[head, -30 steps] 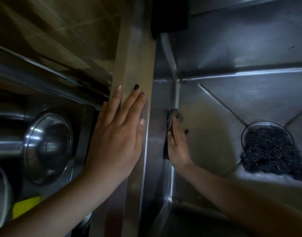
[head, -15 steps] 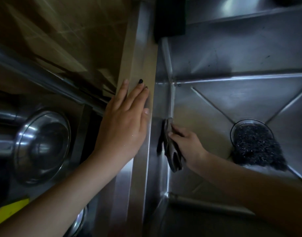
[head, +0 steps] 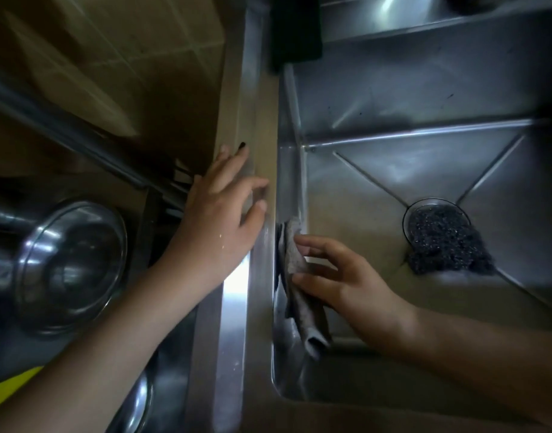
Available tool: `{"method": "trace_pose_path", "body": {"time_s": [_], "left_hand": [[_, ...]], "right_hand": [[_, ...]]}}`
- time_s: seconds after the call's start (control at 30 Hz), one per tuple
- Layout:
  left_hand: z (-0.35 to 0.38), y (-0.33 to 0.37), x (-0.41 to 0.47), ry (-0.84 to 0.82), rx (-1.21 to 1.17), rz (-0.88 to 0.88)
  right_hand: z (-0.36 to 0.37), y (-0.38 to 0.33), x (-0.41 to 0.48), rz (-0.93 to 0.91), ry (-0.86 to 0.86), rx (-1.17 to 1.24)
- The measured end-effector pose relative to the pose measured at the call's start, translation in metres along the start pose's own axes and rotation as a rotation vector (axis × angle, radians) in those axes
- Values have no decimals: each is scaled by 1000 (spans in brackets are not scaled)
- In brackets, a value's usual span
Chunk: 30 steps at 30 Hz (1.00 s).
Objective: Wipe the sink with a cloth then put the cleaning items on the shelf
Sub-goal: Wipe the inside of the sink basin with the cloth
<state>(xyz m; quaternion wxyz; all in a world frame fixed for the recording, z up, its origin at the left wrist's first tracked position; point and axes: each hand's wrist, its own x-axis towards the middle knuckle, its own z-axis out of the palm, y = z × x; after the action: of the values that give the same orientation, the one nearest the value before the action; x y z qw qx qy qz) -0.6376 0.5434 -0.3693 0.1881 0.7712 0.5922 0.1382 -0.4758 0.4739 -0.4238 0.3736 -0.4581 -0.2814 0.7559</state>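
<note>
Right hand [head: 340, 276], open, presses cloth [head: 295, 257] lengthwise against left wall of sink [head: 287, 182]; left hand [head: 218, 220] flat on rim [head: 234, 307].

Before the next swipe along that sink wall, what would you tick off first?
1. Is the cloth pressed to the sink's left wall by the right hand? Ok.
2. Is the left hand resting on the rim, out of the cloth's way? Ok.
3. Is the steel scourer, lying at the drain, apart from the cloth? Ok.
4. Is the cloth spread flat? Not ok: it is bunched, with its lower end hanging loose.
5. Is the wall already clean? Cannot tell, too dim.
</note>
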Motion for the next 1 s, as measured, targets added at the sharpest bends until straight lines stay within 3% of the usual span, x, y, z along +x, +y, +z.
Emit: {"method": "trace_pose_path", "body": {"time_s": [0.27,0.5,0.67,1.0], "left_hand": [[12,-6,-56,-38,163,125],[16,-7,-54,-14,225,134],[14,-3,-53,-18,211,109],[13,-2,-52,-6,177,86]], "right_hand": [[4,11,-13,-158,-75,-362],[-1,19,-2,-179,-93,-461],[-14,36,17,-86,-134,-456],[-56,98,79,126,-98,-747]]}}
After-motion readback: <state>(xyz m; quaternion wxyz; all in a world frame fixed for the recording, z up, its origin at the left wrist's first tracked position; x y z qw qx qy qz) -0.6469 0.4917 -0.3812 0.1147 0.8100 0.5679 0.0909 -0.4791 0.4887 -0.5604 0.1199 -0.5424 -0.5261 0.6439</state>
